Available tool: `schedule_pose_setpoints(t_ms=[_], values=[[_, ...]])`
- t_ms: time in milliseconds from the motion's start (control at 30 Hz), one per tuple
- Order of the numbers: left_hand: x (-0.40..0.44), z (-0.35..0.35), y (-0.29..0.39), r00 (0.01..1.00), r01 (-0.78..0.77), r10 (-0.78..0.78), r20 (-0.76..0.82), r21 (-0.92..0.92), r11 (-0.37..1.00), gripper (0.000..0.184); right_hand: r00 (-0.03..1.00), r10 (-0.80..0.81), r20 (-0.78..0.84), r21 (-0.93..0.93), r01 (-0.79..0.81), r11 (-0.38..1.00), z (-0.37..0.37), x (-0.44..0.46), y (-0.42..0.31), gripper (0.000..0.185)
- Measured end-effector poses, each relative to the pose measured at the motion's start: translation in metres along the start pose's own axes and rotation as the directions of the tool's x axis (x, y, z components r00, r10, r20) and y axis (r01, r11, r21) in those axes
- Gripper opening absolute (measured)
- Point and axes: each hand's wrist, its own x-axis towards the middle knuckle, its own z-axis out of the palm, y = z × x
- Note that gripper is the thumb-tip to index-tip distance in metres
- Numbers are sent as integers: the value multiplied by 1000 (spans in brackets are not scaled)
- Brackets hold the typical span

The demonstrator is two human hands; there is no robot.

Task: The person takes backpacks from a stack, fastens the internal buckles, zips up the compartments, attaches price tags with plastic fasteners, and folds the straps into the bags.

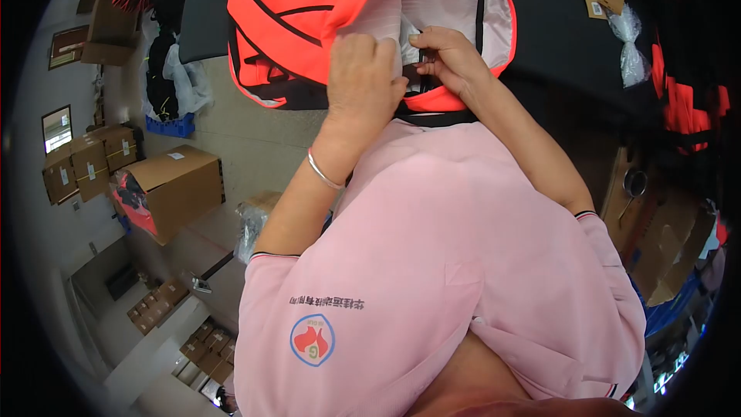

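- While a pink shirt [440, 208] fills the lower middle of the head view, cardboard things crowd both sides: a large open box [185, 189] at left centre, stacked boxes [91, 162] farther left, and more cardboard [671, 247] at the lower right.
- A blue crate [170, 126] sits at the upper left, with dark goods and clear plastic above it.
- At the upper right, brown paper tags [591, 1] and a twisted bundle of clear plastic [631, 46] lie near each other on a dark table [552, 8]; orange cloth [683, 112] shows at the right edge.
- The bag [301, 4] is at the top centre: bright orange with black trim, its mouth open, showing a pale lining.
- The left hand [361, 77], a bracelet on its wrist, covers part of the front edge; its fingers are curled, and what they pinch cannot be told.
- The right hand [455, 62] is at the opening, thumb and forefinger bent towards each other beside the lining; whether they pinch anything is unclear.
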Motion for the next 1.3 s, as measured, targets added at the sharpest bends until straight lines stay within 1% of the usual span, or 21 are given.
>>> schedule_pose_setpoints(t_ms=[67,100,167,300,400,467,500,533,567,600,633,700,733,833,900,1000,1067,1100,1167,1200,1300], values=[[-3,6,-8,995,96,-97,-2,-133,986,47,998,59,-32,19,-58,998,1,2,1,10],[-3,9,-6,995,96,-96,5,-135,986,47,991,116,-67,30,-114,993,2,2,-1,11],[-1,19,3,984,40,-38,-173,8,999,41,991,115,-63,4,-115,993,2,1,-5,11],[6,38,-2,956,37,-32,-293,10,999,32,996,94,2,-88,-93,992,-1,5,-13,11],[7,43,-9,934,27,-40,-355,-43,999,21,999,39,34,-187,-32,982,2,1,-23,13],[7,46,-14,928,-29,-1,-373,-75,997,12,987,-6,159,-418,73,905,-5,2,-35,13],[7,46,-16,929,-24,-4,-369,-72,997,12,987,-1,162,-416,69,907,-14,5,-37,13],[8,46,-17,928,-29,2,-371,-67,997,12,924,-201,327,-743,382,550,-24,8,-40,16],[8,44,-19,927,-37,11,-375,-62,997,13,790,-278,546,-821,571,9,-30,11,-42,24],[9,43,-20,926,-37,11,-376,-62,997,13,647,-213,732,-679,670,-300,-28,10,-43,31],[9,42,-21,928,-36,10,-372,-64,997,13,646,-215,732,-679,669,-303,-24,9,-42,31],[9,39,-21,931,-36,9,-364,-66,997,12,572,107,813,-453,739,-499,-14,5,-35,30],[8,37,-21,931,-23,-10,-364,-86,996,11,528,123,840,-390,747,-538,-12,10,-28,23],[6,33,-22,936,11,-52,-348,-118,993,10,494,233,837,-323,792,-518,-2,24,-22,18],[6,28,-23,938,28,-69,-340,-126,992,10,472,242,848,-298,802,-518,-2,30,-20,16],[3,16,-23,927,55,-134,-351,-228,972,8,445,200,873,-331,842,-427,0,25,-18,13],[-1,6,-28,903,28,-150,-402,-294,955,9,620,-106,777,-617,784,68,3,14,-14,12],[-5,-4,-30,905,31,-149,-399,-288,957,9,617,-108,780,-612,787,74,8,5,-23,12],[-14,-32,-34,877,139,-270,-398,-329,934,8,800,32,599,-732,530,429,31,-16,-53,14],[-16,-43,-31,871,125,-293,-394,-399,908,11,801,-13,599,-709,538,457,40,-25,-54,15],[-18,-42,-26,893,71,-231,-387,-385,920,8,802,-22,597,-699,534,476,50,-39,-53,14]])
